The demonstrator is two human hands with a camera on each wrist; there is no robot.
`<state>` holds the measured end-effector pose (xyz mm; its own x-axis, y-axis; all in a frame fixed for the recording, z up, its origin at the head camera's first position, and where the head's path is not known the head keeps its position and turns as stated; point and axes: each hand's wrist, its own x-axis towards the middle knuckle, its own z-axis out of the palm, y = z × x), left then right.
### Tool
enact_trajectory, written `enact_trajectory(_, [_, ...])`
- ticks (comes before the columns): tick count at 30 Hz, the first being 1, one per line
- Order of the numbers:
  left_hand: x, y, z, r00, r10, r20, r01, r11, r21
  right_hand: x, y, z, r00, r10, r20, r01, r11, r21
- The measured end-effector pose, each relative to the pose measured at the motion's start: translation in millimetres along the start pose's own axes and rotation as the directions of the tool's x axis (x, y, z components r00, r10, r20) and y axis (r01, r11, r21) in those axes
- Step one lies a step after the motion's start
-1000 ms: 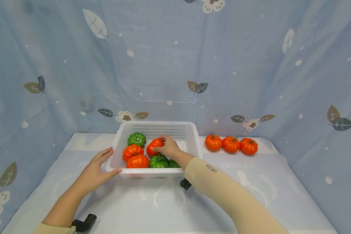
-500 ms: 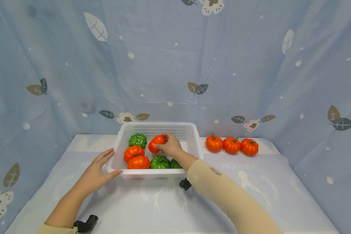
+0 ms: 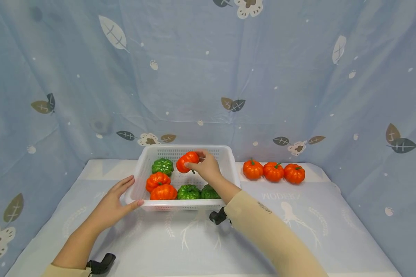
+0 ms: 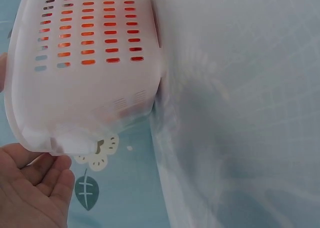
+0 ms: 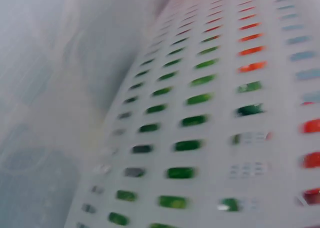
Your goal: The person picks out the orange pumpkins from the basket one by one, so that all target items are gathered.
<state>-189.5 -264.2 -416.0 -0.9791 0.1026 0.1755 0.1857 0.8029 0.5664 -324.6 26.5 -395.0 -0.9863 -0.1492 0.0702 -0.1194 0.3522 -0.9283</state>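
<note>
In the head view, my right hand [image 3: 208,167] pinches a small orange pumpkin [image 3: 188,161] between thumb and fingers, above the floor of a white slotted plastic basket [image 3: 185,203]. The pumpkin is tilted, its green stem pointing down. Several others lie inside, among them an orange pumpkin [image 3: 163,192] and a green pumpkin [image 3: 162,166]. My left hand [image 3: 112,206] spans the basket's front-left corner, fingers extended along the left rim and thumb on the front rim. The left wrist view shows its fingers [image 4: 52,175] touching the rim. Neither hand appears in the right wrist view, only the slotted basket wall [image 5: 210,128].
Three orange pumpkins [image 3: 273,171] stand in a row on the table right of the basket. A pale printed cloth [image 3: 263,227] covers the table. Patterned blue curtain [image 3: 194,77] encloses the back and sides. Black wrist-camera mounts [image 3: 102,264] hang below the forearms.
My right hand has lifted the orange pumpkin up from among the others, toward the back of the basket, uncovering more of the green one at front right. The left hand stays put.
</note>
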Motion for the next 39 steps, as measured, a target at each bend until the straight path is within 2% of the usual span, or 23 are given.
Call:
enact_trajectory(7, [-0.1, 1.7, 0.5, 1.0, -0.002, 0.003, 0.002, 1.0, -0.001, -11.8, -13.3, -26.0, 0.999, -0.041, -0.02, 0.043, 0.994, 0.105])
enact_trajectory(13, [0.4, 1.0, 1.2, 1.0, 0.012, -0.001, -0.012, 1.0, -0.008, -28.9, -20.6, -53.4, 0.997, -0.076, -0.033, 0.079, 0.992, 0.096])
enact_trajectory(18, [0.1, 1.2, 0.9, 1.0, -0.002, 0.003, 0.002, 1.0, -0.004, -43.7, -21.2, -75.0, 0.996, -0.092, -0.021, 0.093, 0.99, 0.107])
enact_trajectory(21, [-0.1, 1.4, 0.4, 1.0, -0.011, 0.005, 0.011, 1.0, 0.003, -51.1, -19.3, -87.1, 0.994, -0.104, -0.039, 0.107, 0.988, 0.107])
enact_trajectory(32, [0.2, 2.0, 0.8, 1.0, -0.018, 0.003, 0.018, 1.0, 0.006, -72.8, 3.2, -135.0, 0.968, -0.179, -0.175, 0.18, 0.984, -0.012])
enact_trajectory(39, [0.6, -0.9, 0.6, 1.0, -0.018, 0.0, 0.018, 1.0, 0.01, -81.4, 24.3, -163.8, 0.957, -0.168, -0.235, 0.151, 0.985, -0.088])
